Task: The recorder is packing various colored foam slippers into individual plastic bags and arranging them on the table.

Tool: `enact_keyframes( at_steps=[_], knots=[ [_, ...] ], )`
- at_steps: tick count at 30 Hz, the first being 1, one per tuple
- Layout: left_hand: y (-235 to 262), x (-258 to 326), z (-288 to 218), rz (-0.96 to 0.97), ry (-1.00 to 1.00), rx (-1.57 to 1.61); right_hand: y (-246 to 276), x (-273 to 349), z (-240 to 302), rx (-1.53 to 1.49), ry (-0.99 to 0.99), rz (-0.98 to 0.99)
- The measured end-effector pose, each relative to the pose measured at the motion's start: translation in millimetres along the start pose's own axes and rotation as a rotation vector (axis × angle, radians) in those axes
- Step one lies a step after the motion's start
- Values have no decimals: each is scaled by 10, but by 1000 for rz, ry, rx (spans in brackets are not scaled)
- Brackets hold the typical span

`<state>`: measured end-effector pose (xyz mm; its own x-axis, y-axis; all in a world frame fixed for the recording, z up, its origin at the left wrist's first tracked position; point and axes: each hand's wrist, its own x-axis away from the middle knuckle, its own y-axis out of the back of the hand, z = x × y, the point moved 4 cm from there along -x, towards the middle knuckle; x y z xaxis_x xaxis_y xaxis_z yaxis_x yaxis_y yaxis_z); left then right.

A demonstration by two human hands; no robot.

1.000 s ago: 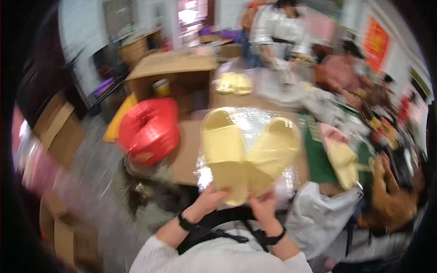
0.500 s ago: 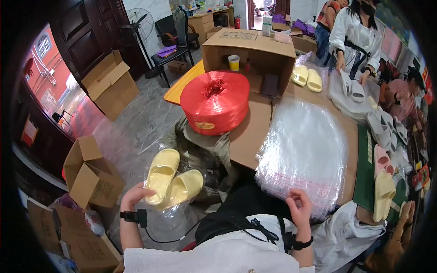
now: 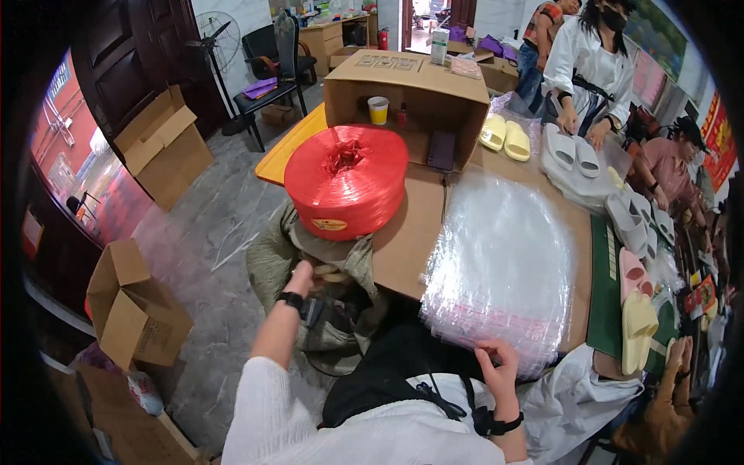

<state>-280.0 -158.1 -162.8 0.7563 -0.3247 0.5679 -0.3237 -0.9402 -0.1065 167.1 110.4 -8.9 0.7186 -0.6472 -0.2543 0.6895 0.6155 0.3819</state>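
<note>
Right hand (image 3: 496, 364) pinching edge of clear bag stack (image 3: 504, 263); left hand (image 3: 301, 277) loosely curled over olive sack (image 3: 271, 256).

white knit sleeves are worn on both forearms. a black wristband is seen at the left hand (image 3: 302, 277), another at the right hand (image 3: 497, 366). black straps and a dark garment are worn across the chest.

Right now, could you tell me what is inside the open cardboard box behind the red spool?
Inside the box stand a yellow cup, a small red bottle and a dark flat thing; the spool hides its lower left part.
</note>
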Motion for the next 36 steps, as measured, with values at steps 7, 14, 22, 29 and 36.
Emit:
enact_keyframes(
  at_steps=[7, 14, 22, 29, 36],
  knots=[
    [428, -1490, 1010, -135, -15, 301, -69, -62, 112, 45, 20, 16],
    [804, -2065, 497, -107, -1, -287, 119, -38, 239, -19, 18, -11],
    [1288, -818, 130, -107, -313, -837, 1539, 114, 231, 364, 1, -400],
    [-464, 1578, -456, -266, -274, -1390, 3548, 390, -648, 640, -133, -899],
    [-2041, 2947, -854, 579, -997, -1043, 4376, -110, -1590, 992, -510, -761]
  ],
)
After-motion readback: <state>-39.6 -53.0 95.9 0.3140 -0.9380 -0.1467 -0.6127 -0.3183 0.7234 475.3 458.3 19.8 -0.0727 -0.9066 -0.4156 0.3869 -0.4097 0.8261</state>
